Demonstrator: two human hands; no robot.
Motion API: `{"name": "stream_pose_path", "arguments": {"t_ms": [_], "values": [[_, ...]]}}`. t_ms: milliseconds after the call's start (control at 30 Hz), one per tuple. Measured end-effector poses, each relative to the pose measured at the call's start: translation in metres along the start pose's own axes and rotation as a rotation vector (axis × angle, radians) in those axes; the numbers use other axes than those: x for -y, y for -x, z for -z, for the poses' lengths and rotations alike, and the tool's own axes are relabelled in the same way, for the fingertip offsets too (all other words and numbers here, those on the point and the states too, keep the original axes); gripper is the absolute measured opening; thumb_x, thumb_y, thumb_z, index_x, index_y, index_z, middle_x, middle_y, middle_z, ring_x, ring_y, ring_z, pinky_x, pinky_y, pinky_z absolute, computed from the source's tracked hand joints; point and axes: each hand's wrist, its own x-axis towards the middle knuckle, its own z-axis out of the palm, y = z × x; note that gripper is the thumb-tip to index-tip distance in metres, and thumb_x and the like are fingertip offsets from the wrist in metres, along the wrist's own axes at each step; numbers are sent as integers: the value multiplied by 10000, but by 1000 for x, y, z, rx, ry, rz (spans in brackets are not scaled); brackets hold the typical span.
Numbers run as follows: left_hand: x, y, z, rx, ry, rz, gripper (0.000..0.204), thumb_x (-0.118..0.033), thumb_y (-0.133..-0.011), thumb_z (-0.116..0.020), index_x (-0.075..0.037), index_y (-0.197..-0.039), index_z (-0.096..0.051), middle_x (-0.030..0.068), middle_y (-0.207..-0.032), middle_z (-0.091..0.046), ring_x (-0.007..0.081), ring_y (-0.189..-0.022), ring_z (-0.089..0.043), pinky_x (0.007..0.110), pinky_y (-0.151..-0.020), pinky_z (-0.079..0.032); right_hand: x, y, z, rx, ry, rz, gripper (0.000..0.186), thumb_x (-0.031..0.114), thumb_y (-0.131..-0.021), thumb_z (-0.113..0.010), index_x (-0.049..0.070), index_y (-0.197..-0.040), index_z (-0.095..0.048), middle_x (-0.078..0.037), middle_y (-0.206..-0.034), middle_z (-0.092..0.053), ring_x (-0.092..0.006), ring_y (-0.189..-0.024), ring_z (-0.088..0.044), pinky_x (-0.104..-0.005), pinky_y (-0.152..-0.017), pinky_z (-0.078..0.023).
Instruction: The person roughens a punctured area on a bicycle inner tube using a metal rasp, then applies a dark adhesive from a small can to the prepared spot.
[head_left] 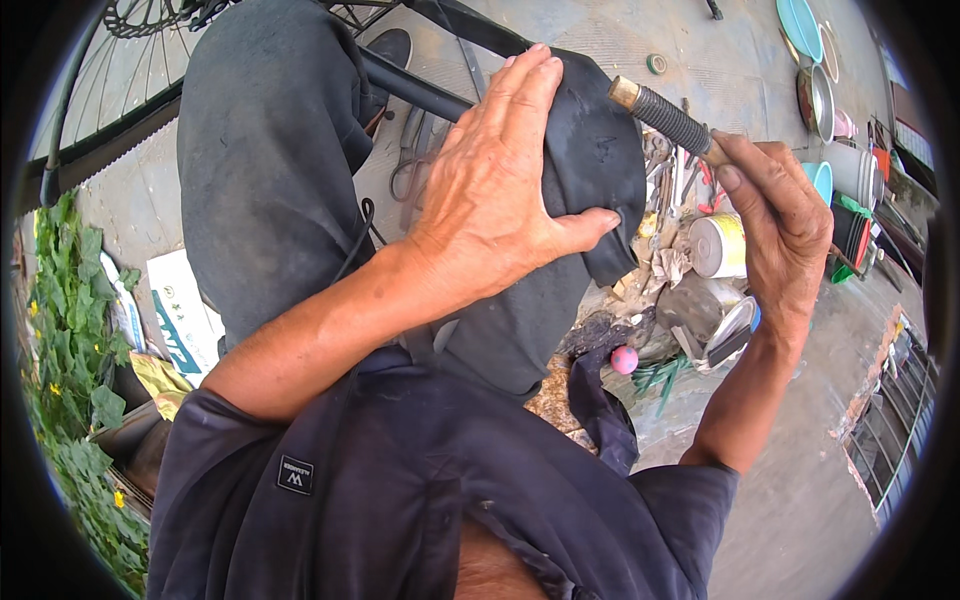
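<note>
We list one rod-shaped hand tool (668, 118), its grip ribbed and matt, its end dull, brass-like metal. One flat tube (600, 160), apparently rubber, smooth with a faint sheen. Trousers (265, 150), soft matt cloth. Shirt (400, 470), smooth, thin-looking cloth, lightly creased. Brake disc (140, 14), perforated metal. Basin (800, 25), smooth plastic. We record the floor (790, 500) as matt concrete, worn and stained.

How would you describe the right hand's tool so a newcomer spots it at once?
Start at the dark trouser leg, upper left, then go right past the left hand to the right hand, which grips one end of a short rod. A dark ridged middle and brass-coloured tip set it apart from the yellow-and-white can beyond.
</note>
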Motion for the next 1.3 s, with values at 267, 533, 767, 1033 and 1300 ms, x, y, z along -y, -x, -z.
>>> {"name": "stream_pose_path", "arguments": {"t_ms": [267, 533, 767, 1033, 1300], "values": [[0, 0, -1, 0, -11, -19, 1147, -329, -691, -912, 24, -1567, -260, 224, -1608, -325, 369, -1487, -355, 437, -1208, -346, -12, 2, 2, 73, 55, 16, 290, -41, -886, -719, -7, -1172, -742, -69, -931, -682, -134, -836, -607, -244, -750, -471], [3, 1, -2, -29, 20, -21, 1139, -321, -683, -919, 23, -1557, -273, 219, -1603, -338, 367, -1479, -371, 429, -1203, -355, -3, -5, -8, 74, -6, 37, 261, -43, -861, -739, -9, -1119, -760, -58, -865, -684, -130, -778, -619, -241, -722, -491], [5, 1, -4, -53, 53, -44, 1140, -321, -685, -916, 20, -1558, -268, 219, -1597, -347, 374, -1473, -380, 431, -1199, -361, 10, -11, -11, 130, 62, 85, 249, -15, -863, -750, 6, -1110, -765, -54, -860, -673, -123, -787, -614, -246, -714, -481], [5, 1, -6, -60, 33, -51, 1147, -322, -679, -915, 13, -1562, -263, 233, -1590, -349, 373, -1477, -374, 436, -1200, -358, 13, -13, -6, 121, 4, 53, 260, -40, -860, -747, -5, -1117, -760, -54, -863, -675, -113, -791, -609, -221, -701, -464], [4, 1, -6, -53, 49, -24, 1159, -333, -678, -913, 27, -1560, -254, 241, -1596, -336, 377, -1484, -360, 435, -1213, -336, -20, 12, 4, -190, -199, -366, 281, 146, -988, -709, 7, -1232, -727, -4, -889, -679, -83, -741, -579, -229, -665, -483]]}}
